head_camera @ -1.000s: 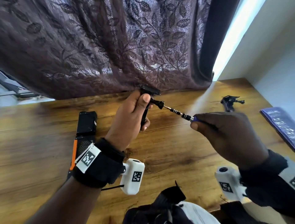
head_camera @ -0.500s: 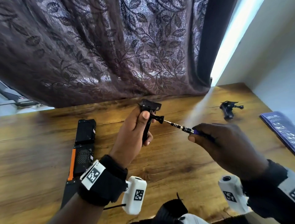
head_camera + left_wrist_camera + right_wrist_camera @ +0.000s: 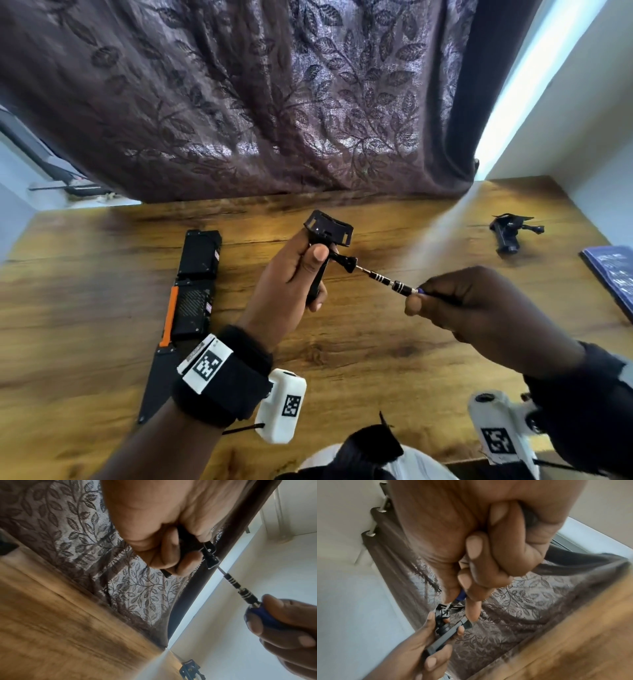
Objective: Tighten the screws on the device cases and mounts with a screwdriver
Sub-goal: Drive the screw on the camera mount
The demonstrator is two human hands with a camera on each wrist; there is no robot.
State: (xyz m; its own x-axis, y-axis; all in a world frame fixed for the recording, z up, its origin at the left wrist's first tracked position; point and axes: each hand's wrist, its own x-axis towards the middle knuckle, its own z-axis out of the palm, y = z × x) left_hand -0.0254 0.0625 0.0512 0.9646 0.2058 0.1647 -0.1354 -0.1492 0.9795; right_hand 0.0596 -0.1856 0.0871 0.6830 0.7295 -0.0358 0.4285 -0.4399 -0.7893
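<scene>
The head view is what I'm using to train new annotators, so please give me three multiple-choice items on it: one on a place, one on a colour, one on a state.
1. Where does the second black mount lie?
A. On the table, far right
B. In the left hand
C. On the dark booklet

2. What colour is the stripe on the case at the left?
A. Green
B. Orange
C. White

3. What is the screwdriver doing?
A. Lying on the table
B. Stuck in the curtain
C. Held by the right hand, tip at the screw knob of the held mount

Answers: 1 A, it rests on the wood beyond the right hand. 2 B, an orange edge runs along it. 3 C, the left hand grips the mount upright.
</scene>
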